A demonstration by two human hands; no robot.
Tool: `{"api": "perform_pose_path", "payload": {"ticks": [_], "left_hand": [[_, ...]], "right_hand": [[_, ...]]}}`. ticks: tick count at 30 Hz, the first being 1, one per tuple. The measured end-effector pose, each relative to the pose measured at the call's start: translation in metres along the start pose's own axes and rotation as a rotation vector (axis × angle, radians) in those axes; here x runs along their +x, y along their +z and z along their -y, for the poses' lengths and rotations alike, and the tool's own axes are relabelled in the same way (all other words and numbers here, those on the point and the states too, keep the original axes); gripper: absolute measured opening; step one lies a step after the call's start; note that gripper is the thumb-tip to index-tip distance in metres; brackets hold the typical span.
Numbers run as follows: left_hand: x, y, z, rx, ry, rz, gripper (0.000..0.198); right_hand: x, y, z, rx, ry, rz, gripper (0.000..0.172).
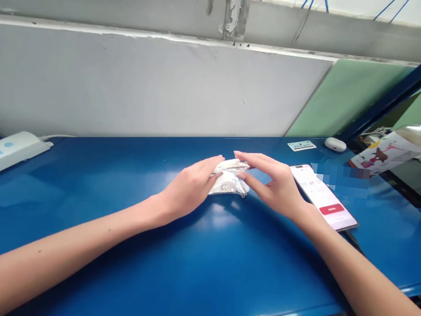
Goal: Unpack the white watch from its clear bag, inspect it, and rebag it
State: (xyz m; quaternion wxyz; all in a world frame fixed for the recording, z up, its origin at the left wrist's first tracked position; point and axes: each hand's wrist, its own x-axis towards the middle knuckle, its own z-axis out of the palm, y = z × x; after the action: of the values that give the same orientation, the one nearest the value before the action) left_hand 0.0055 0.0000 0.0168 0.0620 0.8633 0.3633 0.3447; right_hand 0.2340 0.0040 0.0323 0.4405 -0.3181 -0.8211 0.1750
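Between my two hands, at the middle of the desk, is a small white packet (226, 184) that looks wrapped in crinkled clear plastic. What lies inside it I cannot make out. My left hand (193, 185) grips its left side, with the thumb in front and the fingers behind. From the right, my right hand (274, 184) pinches its upper right edge with thumb and forefinger. The packet's far side and left edge are partly hidden by the fingers.
A phone (323, 197) with a lit timer screen lies beside my right wrist. Behind it are a small card (302, 145) and a white earbud case (335, 144). A bottle (398, 146) leans at the right; a white power strip (3, 154) lies at the left of the blue desk (196, 283).
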Motion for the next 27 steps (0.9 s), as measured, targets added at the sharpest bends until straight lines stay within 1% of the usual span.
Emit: {"api": "perform_pose_path", "payload": {"ticks": [2,4,7,10,13,15,18,20,22,27], "left_hand": [[-0.003,0.003,-0.001,0.038,0.029,0.025,0.035],[-0.005,0.005,-0.001,0.065,0.037,0.043,0.035],[-0.007,0.006,0.001,0.078,-0.001,0.06,0.036],[-0.009,0.009,0.004,0.073,-0.066,0.098,0.049],[-0.01,0.013,0.008,0.058,-0.115,0.18,0.063],[-0.011,0.014,0.009,0.041,-0.151,0.242,0.067],[-0.011,0.014,0.008,0.036,-0.2,0.323,0.065],[-0.01,0.013,0.008,0.051,-0.201,0.348,0.062],[-0.009,0.012,0.008,0.064,-0.18,0.346,0.061],[-0.009,0.013,0.009,0.051,-0.136,0.299,0.054]], "right_hand": [[-0.004,0.001,-0.003,-0.027,-0.042,0.003,0.034],[-0.005,0.001,-0.006,-0.025,-0.051,0.016,0.029],[-0.004,-0.002,-0.008,-0.029,-0.026,0.073,0.025],[-0.001,-0.007,-0.01,-0.065,0.002,0.104,0.025],[0.0,-0.014,-0.017,-0.129,0.006,0.085,0.024],[0.0,-0.019,-0.023,-0.177,-0.006,0.074,0.023],[-0.001,-0.027,-0.031,-0.25,-0.022,0.101,0.022],[-0.001,-0.031,-0.034,-0.283,-0.017,0.139,0.022],[-0.001,-0.036,-0.034,-0.297,0.004,0.174,0.021],[0.003,-0.044,-0.031,-0.357,0.097,0.267,0.02]]}}
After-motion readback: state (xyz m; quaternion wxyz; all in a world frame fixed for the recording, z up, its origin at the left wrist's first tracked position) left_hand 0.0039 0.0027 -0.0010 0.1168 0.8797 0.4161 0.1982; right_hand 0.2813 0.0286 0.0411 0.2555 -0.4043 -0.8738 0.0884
